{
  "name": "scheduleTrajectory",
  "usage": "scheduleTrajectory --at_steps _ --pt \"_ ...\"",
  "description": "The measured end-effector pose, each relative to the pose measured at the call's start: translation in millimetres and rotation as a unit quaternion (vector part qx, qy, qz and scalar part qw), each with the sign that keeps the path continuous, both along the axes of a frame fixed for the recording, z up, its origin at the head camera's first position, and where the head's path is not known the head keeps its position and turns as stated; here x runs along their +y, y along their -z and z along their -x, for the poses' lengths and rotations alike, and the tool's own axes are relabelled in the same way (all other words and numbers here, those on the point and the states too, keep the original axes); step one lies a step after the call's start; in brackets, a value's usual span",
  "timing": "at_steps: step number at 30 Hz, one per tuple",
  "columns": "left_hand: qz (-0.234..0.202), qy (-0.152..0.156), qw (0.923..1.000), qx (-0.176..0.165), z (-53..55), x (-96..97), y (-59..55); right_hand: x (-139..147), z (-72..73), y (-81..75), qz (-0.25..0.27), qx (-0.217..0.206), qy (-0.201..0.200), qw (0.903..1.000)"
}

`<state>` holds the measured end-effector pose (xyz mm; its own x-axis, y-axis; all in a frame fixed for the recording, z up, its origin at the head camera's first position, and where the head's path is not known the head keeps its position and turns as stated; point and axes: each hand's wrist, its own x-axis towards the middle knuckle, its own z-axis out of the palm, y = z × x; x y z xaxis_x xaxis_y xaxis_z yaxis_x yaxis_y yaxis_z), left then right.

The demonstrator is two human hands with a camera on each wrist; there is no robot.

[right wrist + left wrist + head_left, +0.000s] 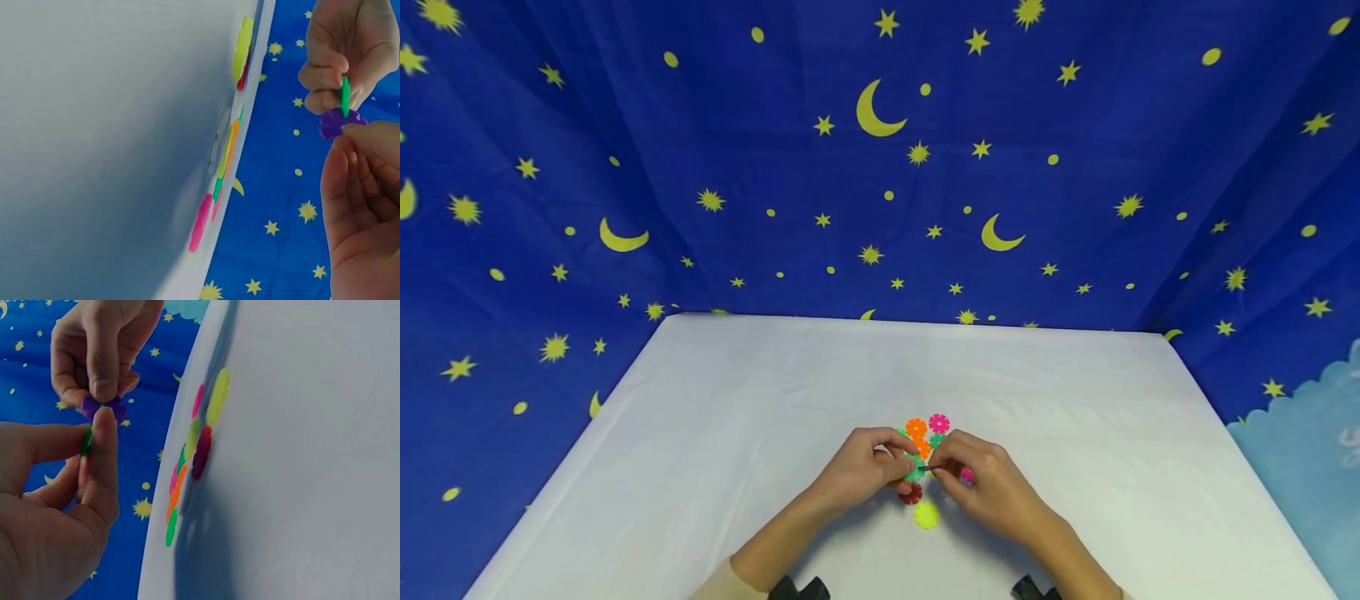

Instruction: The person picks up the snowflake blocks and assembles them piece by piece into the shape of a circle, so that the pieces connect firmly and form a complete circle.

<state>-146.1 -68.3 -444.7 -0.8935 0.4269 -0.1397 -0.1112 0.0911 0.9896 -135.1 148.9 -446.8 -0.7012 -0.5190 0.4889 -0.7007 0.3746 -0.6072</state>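
A booth-like setting, room unclear: white-covered table [775, 375] beneath the left hand [867, 468], blue star-and-moon fabric [790, 167] beyond it and to both sides.

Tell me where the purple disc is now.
At the right of the right wrist view, pinched in the right hand, the purple disc meets a green disc held in the left hand.

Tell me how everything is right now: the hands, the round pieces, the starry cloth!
Left hand: pinching green piece
Right hand: pinching purple piece
Green piece: held up, touching purple piece
Purple piece: held up; whether locked in, can't tell
Bright yellow piece: lying flat
Dark red piece: lying flat
Table: covered in white
Starry cloth: hanging, creased
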Motion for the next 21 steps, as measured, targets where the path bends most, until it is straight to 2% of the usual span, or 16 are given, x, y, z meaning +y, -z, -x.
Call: scheduleTrajectory --at_steps 3,10,16,21 --pt "0.019 0.016 0.9996 0.013 1.5 -1.3 -0.2 0 0.2 -0.4 0.004 0.004 0.006 1.0" --pt "0.031 0.045 0.9985 0.006 0.3 -2.2 -0.3 3 1.8 1.0 -0.004 -0.016 0.011 0.9998" --pt "0.034 0.047 0.9982 0.011 2.2 -3.3 0.8 12 6.5 -0.5 -0.039 -0.051 0.056 0.9964" --pt "0.015 0.044 0.9989 0.008 3.3 -4.0 1.5 25 13.2 0.4 -0.081 -0.101 0.088 0.9876"
